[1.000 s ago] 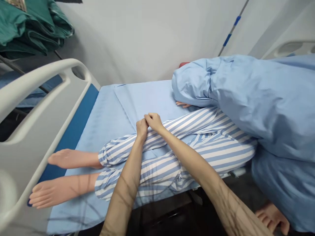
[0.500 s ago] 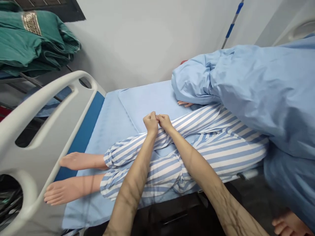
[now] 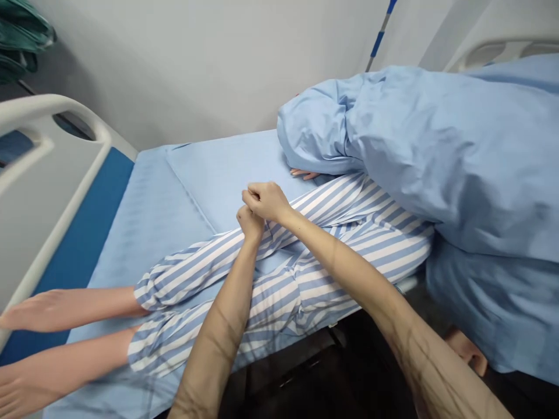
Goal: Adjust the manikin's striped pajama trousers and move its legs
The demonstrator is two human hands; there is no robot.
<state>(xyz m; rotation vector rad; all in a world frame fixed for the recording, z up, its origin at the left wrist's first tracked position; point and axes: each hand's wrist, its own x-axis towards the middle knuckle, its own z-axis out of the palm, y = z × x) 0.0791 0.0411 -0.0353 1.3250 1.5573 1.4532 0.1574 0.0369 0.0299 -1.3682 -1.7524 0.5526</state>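
My right hand (image 3: 267,199) is curled into a fist, with a small hollow showing between thumb and fingers. Just below it, my left hand (image 3: 250,223) is also closed and touches the right one. I make out no object in either fist. Both hands are over the far leg of striped trousers (image 3: 203,265), worn by a lying figure that looks like a mannequin. Its bare feet (image 3: 30,311) extend to the left. Whether my fists press on the trouser leg, I cannot tell.
A light-blue sheet (image 3: 152,192) covers the bed, with a grey-and-blue end board (image 3: 48,145) at the left. Loose blue cloth (image 3: 419,145) covers the upper body at the right; a hand (image 3: 304,173) pokes out. Green cloth (image 3: 24,35) and a pole (image 3: 379,41) are farther back.
My right fist has moved from beside my left fist to above and over it. The view has shifted, so the bed and figure sit farther left.
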